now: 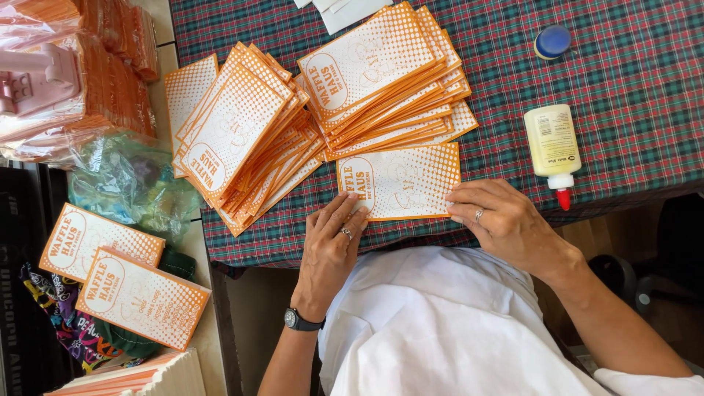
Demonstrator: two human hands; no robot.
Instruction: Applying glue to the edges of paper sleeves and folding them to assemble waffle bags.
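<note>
On the plaid-cloth surface (623, 88), the left hand (331, 238) and the right hand (506, 220) press flat, fingers open, on one orange dotted paper sleeve (400, 180), gripping nothing. The fanned orange stacks (308, 110) (very close behind) could slide if bumped, and the uncapped white glue bottle (552, 143) might drip.

glue bottle (552, 141), blue cap (552, 41), plaid tablecloth (623, 81)

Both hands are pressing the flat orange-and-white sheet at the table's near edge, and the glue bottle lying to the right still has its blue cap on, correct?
Not quite. In the head view the glue bottle has its cap off: the red nozzle is bare, and the blue cap lies apart on the plaid tablecloth. The rest holds: the left hand and right hand both press the orange-and-white sheet at the near edge.
</note>
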